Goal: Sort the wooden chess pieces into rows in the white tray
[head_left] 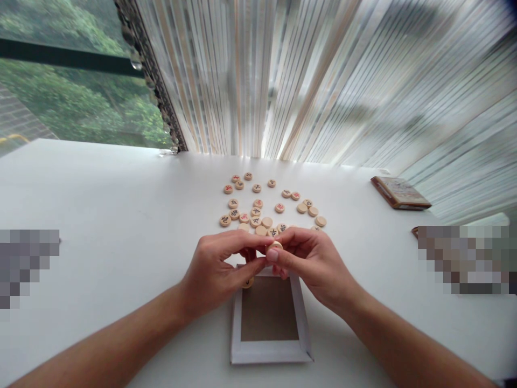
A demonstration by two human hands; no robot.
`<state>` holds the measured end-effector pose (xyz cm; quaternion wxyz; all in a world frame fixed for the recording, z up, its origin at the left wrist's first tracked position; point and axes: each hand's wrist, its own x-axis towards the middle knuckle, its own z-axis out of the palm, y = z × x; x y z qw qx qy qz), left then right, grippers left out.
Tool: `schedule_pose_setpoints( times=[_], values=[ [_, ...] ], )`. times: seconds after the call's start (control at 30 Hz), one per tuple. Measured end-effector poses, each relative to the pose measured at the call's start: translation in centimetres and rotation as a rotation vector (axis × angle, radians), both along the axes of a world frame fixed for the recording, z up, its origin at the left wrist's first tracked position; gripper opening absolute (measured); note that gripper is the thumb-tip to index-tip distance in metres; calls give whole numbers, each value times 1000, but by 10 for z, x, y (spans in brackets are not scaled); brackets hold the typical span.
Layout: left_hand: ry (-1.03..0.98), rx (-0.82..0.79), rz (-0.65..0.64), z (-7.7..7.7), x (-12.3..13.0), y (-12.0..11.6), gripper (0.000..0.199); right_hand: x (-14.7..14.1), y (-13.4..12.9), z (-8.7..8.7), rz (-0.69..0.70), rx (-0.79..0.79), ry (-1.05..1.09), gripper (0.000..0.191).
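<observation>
Over the far part of an open shallow box [269, 351] with a white rim and brown bottom, my two hands meet. Between the thumb and fingers of my right hand [313, 261] is a round wooden Chinese chess piece [276, 246]. The fingers of my left hand [222, 264] are closed in towards the same piece, the index fingertip at its edge. Another chess piece [247, 283] shows under my left thumb, at the box's far left corner. My fingers hide the far rim of the box.
Beyond my hands, several chess pieces [256, 211] lie scattered on the white table [133, 215], some with red or black characters, some blank side up. A brown-edged box [400, 193] lies at the right. A blurred-out object [464, 258] is nearer. Striped curtains [258, 81] hang behind.
</observation>
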<state>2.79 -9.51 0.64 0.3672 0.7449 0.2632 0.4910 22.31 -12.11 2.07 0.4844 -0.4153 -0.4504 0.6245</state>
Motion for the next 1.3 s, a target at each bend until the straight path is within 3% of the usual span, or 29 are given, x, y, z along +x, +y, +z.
schedule_pose_setpoints(
  times=[0.67,1.3],
  values=[
    [-50,-14,-47,0,0,0,22,2,-3,5,37,162,-132,29],
    [-140,-172,-85,-5,1,0,25,7,-2,0,86,204,-87,20]
  ],
)
